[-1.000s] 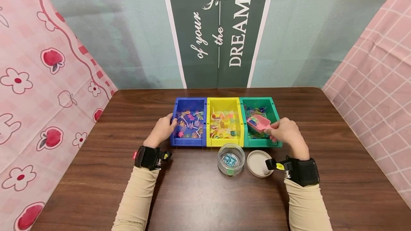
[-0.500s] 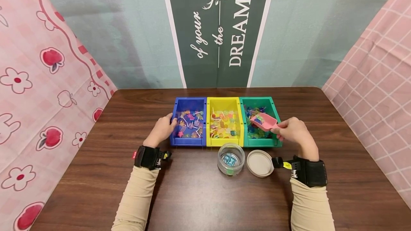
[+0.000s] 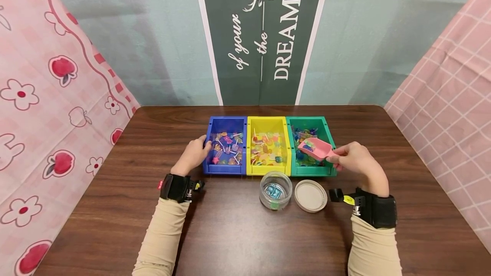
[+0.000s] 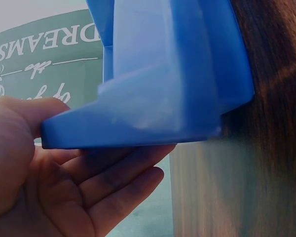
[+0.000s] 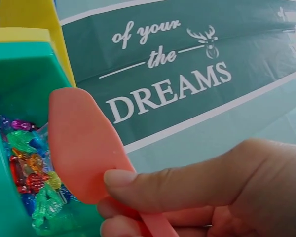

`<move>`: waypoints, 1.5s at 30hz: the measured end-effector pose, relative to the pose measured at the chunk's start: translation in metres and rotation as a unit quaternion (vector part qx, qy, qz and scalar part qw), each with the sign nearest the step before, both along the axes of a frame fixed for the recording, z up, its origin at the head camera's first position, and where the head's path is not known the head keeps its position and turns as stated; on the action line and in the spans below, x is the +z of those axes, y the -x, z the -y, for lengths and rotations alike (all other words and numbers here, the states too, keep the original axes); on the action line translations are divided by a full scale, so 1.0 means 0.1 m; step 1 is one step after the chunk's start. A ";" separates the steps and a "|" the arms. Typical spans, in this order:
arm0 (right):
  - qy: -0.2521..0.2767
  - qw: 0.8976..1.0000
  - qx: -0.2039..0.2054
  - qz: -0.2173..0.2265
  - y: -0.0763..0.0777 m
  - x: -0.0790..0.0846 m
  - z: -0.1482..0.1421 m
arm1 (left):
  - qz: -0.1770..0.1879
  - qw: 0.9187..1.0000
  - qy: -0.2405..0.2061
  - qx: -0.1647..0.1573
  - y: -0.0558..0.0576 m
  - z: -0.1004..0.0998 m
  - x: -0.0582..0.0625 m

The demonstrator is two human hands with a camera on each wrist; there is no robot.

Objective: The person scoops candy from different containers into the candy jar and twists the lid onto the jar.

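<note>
My right hand pinches the handle of a pink scoop over the green bin. Small green and blue pieces lie in the scoop; its back faces the right wrist camera. Below it, the green bin holds colourful translucent beads or charms. At the far left of the row, my left hand grips the side of the blue bin. In the left wrist view the thumb lies on one side of the blue edge and the fingers on the other.
Between the blue and green bins stands a yellow bin with translucent charms. In front sit a clear round jar with shiny blue pieces and a pale lid. Curtains surround the brown table.
The right hand has moved right with the scoop, lifting it from among the green bin's pieces, then shifting slightly. My left hand, the jar and the lid stay put.
</note>
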State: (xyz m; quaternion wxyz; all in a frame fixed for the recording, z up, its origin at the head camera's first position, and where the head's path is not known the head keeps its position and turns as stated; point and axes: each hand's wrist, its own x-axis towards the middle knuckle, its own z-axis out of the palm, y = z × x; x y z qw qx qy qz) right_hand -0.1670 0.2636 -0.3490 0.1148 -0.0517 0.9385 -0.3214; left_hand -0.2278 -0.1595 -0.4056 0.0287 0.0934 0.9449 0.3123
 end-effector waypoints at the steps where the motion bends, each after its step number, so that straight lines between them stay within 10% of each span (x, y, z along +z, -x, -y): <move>1: 0.000 1.000 0.003 -0.001 -0.01 0.01 -0.01 | -0.001 1.000 0.001 -0.001 0.00 0.00 0.00; 45: 0.074 0.981 0.174 -0.038 -0.23 0.20 0.02 | -0.005 1.000 -0.001 0.001 0.00 -0.01 -0.01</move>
